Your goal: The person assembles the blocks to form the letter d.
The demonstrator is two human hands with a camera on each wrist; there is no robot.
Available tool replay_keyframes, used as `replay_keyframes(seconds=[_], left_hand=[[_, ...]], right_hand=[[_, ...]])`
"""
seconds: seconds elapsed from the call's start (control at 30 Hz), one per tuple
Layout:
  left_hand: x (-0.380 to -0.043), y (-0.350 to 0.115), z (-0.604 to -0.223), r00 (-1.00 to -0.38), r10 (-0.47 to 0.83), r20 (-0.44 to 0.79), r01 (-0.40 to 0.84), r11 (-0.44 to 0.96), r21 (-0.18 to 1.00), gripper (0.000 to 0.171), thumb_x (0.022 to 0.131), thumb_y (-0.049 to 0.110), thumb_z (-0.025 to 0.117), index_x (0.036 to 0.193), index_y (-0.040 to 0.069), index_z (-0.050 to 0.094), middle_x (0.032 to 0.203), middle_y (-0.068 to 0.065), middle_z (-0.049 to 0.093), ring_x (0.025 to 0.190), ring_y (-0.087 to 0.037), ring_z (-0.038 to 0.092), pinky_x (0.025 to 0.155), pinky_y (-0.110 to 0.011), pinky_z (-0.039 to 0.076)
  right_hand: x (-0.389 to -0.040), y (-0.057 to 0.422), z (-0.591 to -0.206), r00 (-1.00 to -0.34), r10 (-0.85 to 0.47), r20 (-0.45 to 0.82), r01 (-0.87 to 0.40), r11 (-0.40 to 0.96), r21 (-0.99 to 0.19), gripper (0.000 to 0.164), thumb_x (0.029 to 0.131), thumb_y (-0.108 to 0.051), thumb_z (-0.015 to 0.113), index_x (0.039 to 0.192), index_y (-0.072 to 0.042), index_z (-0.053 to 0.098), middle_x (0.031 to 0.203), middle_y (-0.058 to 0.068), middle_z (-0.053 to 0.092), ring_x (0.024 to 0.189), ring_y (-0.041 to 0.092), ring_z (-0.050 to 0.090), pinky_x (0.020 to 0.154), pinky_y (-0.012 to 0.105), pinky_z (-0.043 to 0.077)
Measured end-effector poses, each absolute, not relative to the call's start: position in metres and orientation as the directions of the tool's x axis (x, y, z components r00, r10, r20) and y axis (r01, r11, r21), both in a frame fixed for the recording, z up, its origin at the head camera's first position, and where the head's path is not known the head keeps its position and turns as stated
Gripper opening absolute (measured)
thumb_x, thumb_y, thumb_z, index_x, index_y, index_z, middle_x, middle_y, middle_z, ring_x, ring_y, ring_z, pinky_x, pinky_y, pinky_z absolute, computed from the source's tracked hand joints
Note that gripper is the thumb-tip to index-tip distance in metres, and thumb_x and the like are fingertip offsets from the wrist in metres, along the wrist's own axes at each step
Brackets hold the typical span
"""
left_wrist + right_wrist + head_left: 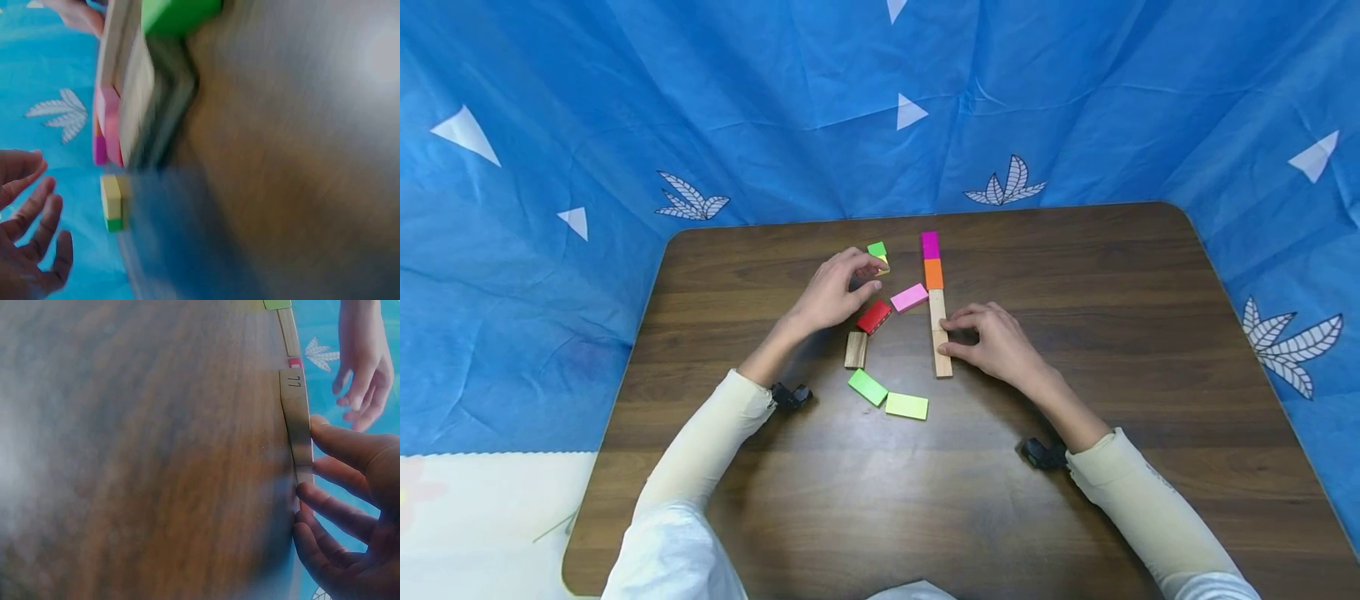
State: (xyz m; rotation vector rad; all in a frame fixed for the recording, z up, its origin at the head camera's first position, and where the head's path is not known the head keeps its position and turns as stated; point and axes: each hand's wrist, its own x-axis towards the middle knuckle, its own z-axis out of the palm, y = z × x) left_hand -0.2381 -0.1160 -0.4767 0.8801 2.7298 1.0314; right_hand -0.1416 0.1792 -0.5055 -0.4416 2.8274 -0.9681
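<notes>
My right hand [996, 340] touches the long side of two plain wooden blocks [937, 308] with thumb and fingertips. These lie end to end in a straight row with an orange block [933, 273] and a magenta block [930, 245]. In the right wrist view, the fingers [337, 515] are spread along the row's side. My left hand [835, 287] hovers by a yellow block and a green block [877, 248], partly covering the yellow one. In the left wrist view, nothing is between its loosely bent fingers [44, 234], which are apart from the yellow block [111, 195].
Left of the row, a curve runs through a pink block [910, 297], a red block [874, 317], a striped wooden block [855, 350], a green block [868, 387] and a yellow-green block [907, 406]. A blue curtain [820, 108] hangs behind the brown table [1112, 333].
</notes>
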Motion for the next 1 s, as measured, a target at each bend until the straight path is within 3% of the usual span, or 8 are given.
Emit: replay_keyframes(seconds=[0.23, 0.47, 0.8, 1.0], left_hand=[[-0.276, -0.107, -0.481, -0.824, 0.566, 0.013, 0.486, 0.696, 0.529, 0.042, 0.105, 0.015, 0.068, 0.147, 0.016, 0.066, 0.133, -0.011, 0.061, 0.116, -0.029, 0.063, 0.099, -0.048, 0.052], [-0.290, -0.106, -0.491, -0.801, 0.588, -0.112, 0.479, 0.742, 0.468, 0.050, 0.103, 0.008, 0.065, 0.151, 0.021, 0.064, 0.137, -0.012, 0.053, 0.112, -0.025, 0.058, 0.098, -0.047, 0.052], [-0.292, -0.113, -0.500, -0.823, 0.563, -0.078, 0.451, 0.730, 0.514, 0.045, 0.105, 0.010, 0.067, 0.149, 0.017, 0.065, 0.137, -0.008, 0.057, 0.116, -0.022, 0.064, 0.104, -0.045, 0.054], [-0.285, -0.114, -0.498, -0.833, 0.553, 0.005, 0.474, 0.710, 0.522, 0.038, 0.105, 0.021, 0.069, 0.142, 0.015, 0.069, 0.130, -0.005, 0.063, 0.114, -0.022, 0.068, 0.100, -0.045, 0.055]], right_hand=[[-0.142, 0.179, -0.506, -0.951, -0.308, -0.026, -0.227, 0.752, -0.618, 0.045, 0.090, -0.032, 0.089, 0.130, -0.014, 0.080, 0.131, 0.011, 0.077, 0.126, 0.036, 0.065, 0.115, 0.065, 0.044], [-0.141, 0.179, -0.505, -0.951, -0.306, -0.042, -0.215, 0.754, -0.621, 0.047, 0.089, -0.033, 0.090, 0.131, -0.014, 0.079, 0.131, 0.011, 0.077, 0.125, 0.035, 0.064, 0.115, 0.064, 0.044], [-0.141, 0.179, -0.505, -0.952, -0.305, -0.031, -0.223, 0.757, -0.614, 0.046, 0.089, -0.033, 0.091, 0.129, -0.013, 0.080, 0.129, 0.010, 0.077, 0.122, 0.034, 0.065, 0.111, 0.061, 0.047], [-0.141, 0.179, -0.507, -0.952, -0.306, -0.024, -0.228, 0.758, -0.611, 0.046, 0.089, -0.033, 0.091, 0.129, -0.014, 0.080, 0.129, 0.010, 0.077, 0.123, 0.034, 0.065, 0.111, 0.061, 0.047]])
